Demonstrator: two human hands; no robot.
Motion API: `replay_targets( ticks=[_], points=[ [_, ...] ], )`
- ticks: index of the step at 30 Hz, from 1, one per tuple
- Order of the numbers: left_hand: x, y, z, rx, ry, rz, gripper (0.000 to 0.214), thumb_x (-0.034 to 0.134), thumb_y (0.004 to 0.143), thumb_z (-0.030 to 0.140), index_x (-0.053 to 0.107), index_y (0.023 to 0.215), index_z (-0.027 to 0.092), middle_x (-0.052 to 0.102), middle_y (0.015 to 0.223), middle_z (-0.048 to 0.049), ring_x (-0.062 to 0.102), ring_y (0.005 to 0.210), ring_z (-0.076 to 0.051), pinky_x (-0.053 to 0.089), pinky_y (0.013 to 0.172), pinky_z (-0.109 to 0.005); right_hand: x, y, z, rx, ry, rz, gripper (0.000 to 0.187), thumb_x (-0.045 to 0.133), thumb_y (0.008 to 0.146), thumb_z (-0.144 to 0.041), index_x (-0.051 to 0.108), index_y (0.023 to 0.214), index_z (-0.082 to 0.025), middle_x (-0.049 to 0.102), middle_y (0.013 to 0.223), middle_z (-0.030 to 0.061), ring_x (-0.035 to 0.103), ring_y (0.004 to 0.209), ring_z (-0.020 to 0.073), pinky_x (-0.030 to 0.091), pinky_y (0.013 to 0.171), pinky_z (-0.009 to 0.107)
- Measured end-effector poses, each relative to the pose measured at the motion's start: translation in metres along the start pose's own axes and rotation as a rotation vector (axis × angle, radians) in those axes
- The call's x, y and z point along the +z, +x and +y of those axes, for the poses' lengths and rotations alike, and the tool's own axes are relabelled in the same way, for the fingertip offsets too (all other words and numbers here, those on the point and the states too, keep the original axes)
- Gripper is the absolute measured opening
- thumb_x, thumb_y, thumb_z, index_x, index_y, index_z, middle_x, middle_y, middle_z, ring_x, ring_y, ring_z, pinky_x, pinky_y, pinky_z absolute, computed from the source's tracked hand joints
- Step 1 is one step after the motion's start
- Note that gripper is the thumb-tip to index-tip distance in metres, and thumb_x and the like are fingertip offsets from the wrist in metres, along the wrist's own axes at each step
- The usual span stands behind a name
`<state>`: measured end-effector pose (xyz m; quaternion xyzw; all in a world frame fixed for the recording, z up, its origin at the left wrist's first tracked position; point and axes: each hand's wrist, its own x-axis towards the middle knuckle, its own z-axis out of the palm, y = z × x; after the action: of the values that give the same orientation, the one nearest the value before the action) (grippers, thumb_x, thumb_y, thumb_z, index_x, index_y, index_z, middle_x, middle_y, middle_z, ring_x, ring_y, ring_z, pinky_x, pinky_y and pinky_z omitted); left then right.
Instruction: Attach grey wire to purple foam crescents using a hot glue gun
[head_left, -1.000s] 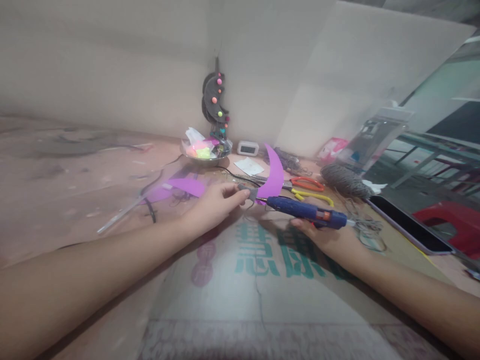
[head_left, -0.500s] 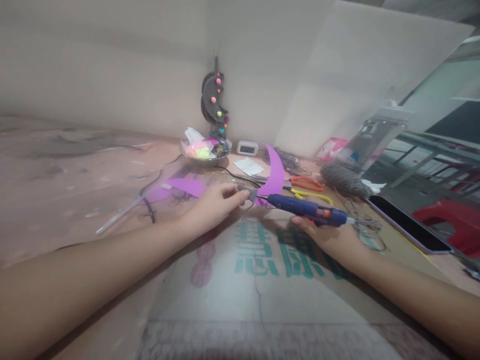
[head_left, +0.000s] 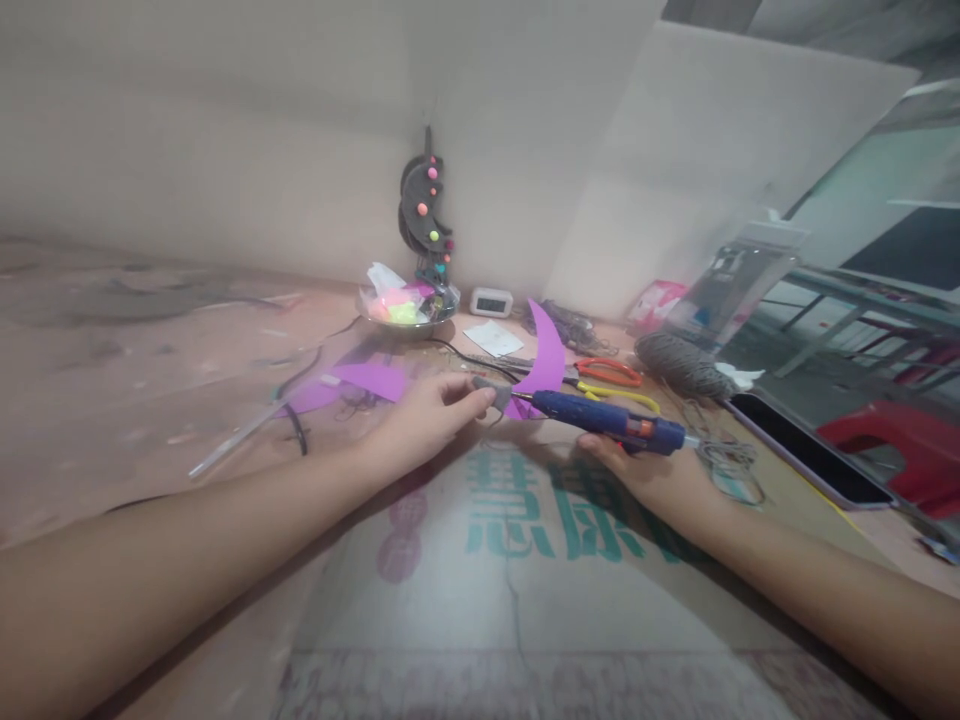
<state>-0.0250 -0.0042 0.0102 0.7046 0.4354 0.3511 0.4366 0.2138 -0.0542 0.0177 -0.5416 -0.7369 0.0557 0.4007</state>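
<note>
Between the thumb and fingers of my left hand (head_left: pixel 442 415) is a small grey piece (head_left: pixel 496 392), which looks like felt or yarn-covered material. My right hand (head_left: pixel 652 470) is closed around a dark blue hot glue gun (head_left: pixel 607 418) that points left. Its metal nozzle meets or nearly meets the right edge of the grey piece; contact is hard to tell. A thin strand hangs below the piece. Just behind the nozzle stands a purple crescent (head_left: pixel 547 350). Both hands are above a cardboard sheet (head_left: pixel 420 620) with green printed characters.
Orange-handled scissors (head_left: pixel 611 372) and a yellow-handled tool (head_left: pixel 622 398) lie behind the glue gun. Grey yarn (head_left: pixel 675 365) and a phone (head_left: pixel 806 450) are at right. Farther back are a metal bowl (head_left: pixel 409 325), a small clock (head_left: pixel 491 302) and a grey crescent ornament (head_left: pixel 424 205). A clear glue stick (head_left: pixel 240 435) lies left.
The view has shifted slightly, so the background sits a little lower and to the left. Both hands keep their grips, and the nozzle stays at the grey piece.
</note>
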Motion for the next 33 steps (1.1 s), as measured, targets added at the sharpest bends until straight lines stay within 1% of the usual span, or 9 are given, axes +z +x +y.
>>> replay_targets(
  ticks=[3, 10, 15, 20, 26, 33],
  points=[
    [-0.0001, -0.0005, 0.0014, -0.004, 0.001, -0.001, 0.032, 0.053, 0.085, 0.043, 0.053, 0.067, 0.017, 0.052, 0.061, 0.0036, 0.044, 0.053, -0.010, 0.032, 0.051, -0.022, 0.0003, -0.0002, 0.0028, -0.016, -0.026, 0.013, 0.020, 0.064, 0.077, -0.038, 0.053, 0.066, -0.026, 0.061, 0.059, -0.0010, 0.062, 0.055, 0.0193, 0.054, 0.054, 0.033],
    [0.0002, 0.0000, -0.0011, 0.026, -0.007, -0.016, 0.032, 0.051, 0.087, 0.044, 0.055, 0.070, 0.017, 0.054, 0.062, 0.0031, 0.045, 0.054, -0.010, 0.032, 0.052, -0.022, 0.0010, -0.0003, 0.0013, 0.024, 0.003, 0.012, 0.016, 0.065, 0.077, -0.039, 0.055, 0.073, -0.027, 0.065, 0.063, -0.0005, 0.066, 0.058, 0.0220, 0.054, 0.055, 0.035],
    [-0.0001, 0.0013, -0.0044, 0.036, 0.022, -0.013, 0.032, 0.051, 0.087, 0.044, 0.056, 0.070, 0.017, 0.056, 0.064, 0.0020, 0.047, 0.057, -0.012, 0.033, 0.052, -0.022, 0.0001, -0.0008, 0.0019, 0.011, -0.005, 0.012, 0.018, 0.064, 0.077, -0.039, 0.053, 0.070, -0.026, 0.064, 0.061, -0.0012, 0.064, 0.054, 0.0209, 0.053, 0.051, 0.034],
    [-0.0004, 0.0008, -0.0038, 0.047, 0.014, -0.027, 0.033, 0.050, 0.087, 0.045, 0.056, 0.070, 0.018, 0.055, 0.062, 0.0023, 0.046, 0.054, -0.011, 0.032, 0.051, -0.022, 0.0002, -0.0013, 0.0043, 0.023, 0.021, 0.016, 0.019, 0.064, 0.076, -0.039, 0.052, 0.068, -0.026, 0.062, 0.058, -0.0019, 0.061, 0.051, 0.0193, 0.051, 0.048, 0.032],
    [0.0002, 0.0005, -0.0031, 0.053, 0.005, -0.018, 0.031, 0.052, 0.086, 0.043, 0.054, 0.068, 0.018, 0.053, 0.062, 0.0034, 0.044, 0.054, -0.011, 0.032, 0.052, -0.022, -0.0029, 0.0000, 0.0021, 0.026, 0.001, -0.031, 0.017, 0.062, 0.078, -0.039, 0.055, 0.071, -0.025, 0.063, 0.062, -0.0016, 0.063, 0.057, 0.0193, 0.054, 0.056, 0.033],
    [-0.0006, -0.0005, -0.0022, 0.007, 0.014, -0.026, 0.032, 0.051, 0.087, 0.045, 0.057, 0.070, 0.018, 0.056, 0.061, 0.0027, 0.045, 0.051, -0.010, 0.031, 0.048, -0.023, -0.0054, 0.0001, 0.0027, 0.000, -0.041, -0.052, 0.022, 0.060, 0.080, -0.039, 0.052, 0.066, -0.025, 0.062, 0.062, -0.0002, 0.063, 0.060, 0.0201, 0.052, 0.056, 0.032]
  ],
)
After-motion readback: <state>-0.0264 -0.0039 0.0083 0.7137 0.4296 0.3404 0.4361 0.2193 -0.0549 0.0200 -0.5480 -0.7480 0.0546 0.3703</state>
